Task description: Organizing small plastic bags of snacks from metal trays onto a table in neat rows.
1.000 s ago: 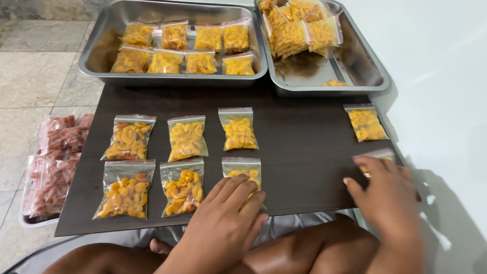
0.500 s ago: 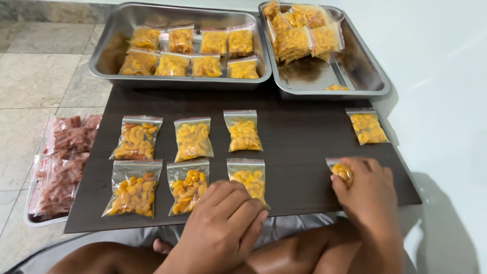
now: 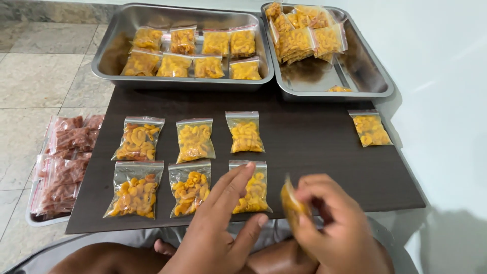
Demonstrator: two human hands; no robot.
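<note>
Fingers of our right hand point(image 3: 329, 223) pinch a small bag point(image 3: 293, 203) of yellow pasta shells, held on edge just above the near rim of the counter point(image 3: 314, 137), right of the laid-out rows. The bag is blurred, so we cannot tell how firmly it is gripped. Our left hand point(image 3: 223, 223) lies open, holding nothing, its fingertips point(image 3: 247, 168) on the near-row bag point(image 3: 253, 186) beside the gap.

Two rows of three bags lie flat on the dark counter; the open spot sits right of the near row. To do this well, we judge, we should turn the bag flat, seal edge to the far side like its neighbours, and lay it just beside the third bag without overlapping. The left hand can steady that neighbour.

Farther right, one bag point(image 3: 370, 129) lies apart. At the far edge stand two steel trays: the left tray point(image 3: 109, 61) holds flat rows of bags, the right tray point(image 3: 375, 76) a loose heap. Reddish packs point(image 3: 63, 162) lie on the floor at left.
</note>
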